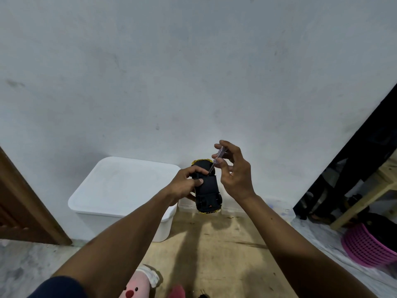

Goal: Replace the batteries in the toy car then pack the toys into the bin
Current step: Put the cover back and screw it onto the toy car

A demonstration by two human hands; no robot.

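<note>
A yellow toy car (208, 190) is held upside down in the air, its black underside facing me. My left hand (186, 183) grips its left side, thumb pressed on the underside. My right hand (233, 168) pinches a small clear-handled screwdriver (217, 160), whose tip touches the car's underside near the far end. A white bin (120, 211) with its lid on stands on the floor to the left, against the wall. A pink plush toy (137, 287) lies at the bottom edge near my left arm.
A pale wall fills the upper view. A brown door (23, 211) stands at the left. At the right are a dark cabinet with a wooden frame (365, 190) and a pink basket (369, 248). Under the hands lies a tan mat (214, 254).
</note>
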